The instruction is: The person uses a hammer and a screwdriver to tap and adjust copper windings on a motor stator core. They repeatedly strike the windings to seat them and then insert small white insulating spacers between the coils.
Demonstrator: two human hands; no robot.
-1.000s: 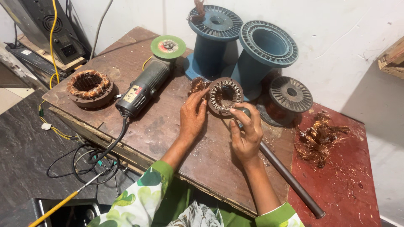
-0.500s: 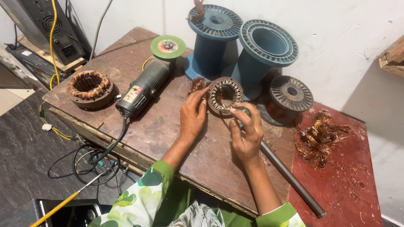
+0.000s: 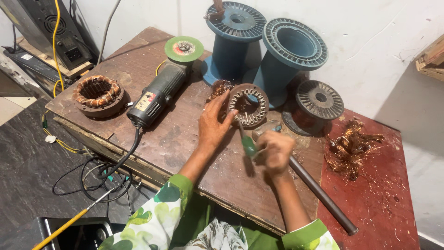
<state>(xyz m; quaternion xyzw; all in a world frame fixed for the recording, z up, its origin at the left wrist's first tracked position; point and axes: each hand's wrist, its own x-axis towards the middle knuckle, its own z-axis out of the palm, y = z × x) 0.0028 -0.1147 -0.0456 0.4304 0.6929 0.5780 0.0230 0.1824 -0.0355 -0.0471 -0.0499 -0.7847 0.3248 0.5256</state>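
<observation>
— Where's the stator ring [image 3: 249, 105]?
— Centre of frame, tilted on the desk [image 3: 152, 153]; left hand [image 3: 213, 124] steadies its rim, fingers spread.
— And the right hand [image 3: 276, 151]?
— Fist closed around a green-handled screwdriver [image 3: 248, 144], tip at the ring.

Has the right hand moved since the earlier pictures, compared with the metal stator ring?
Yes. The right hand has drawn back from the stator ring toward the person, holding a green-handled tool. The ring stays put.
</observation>
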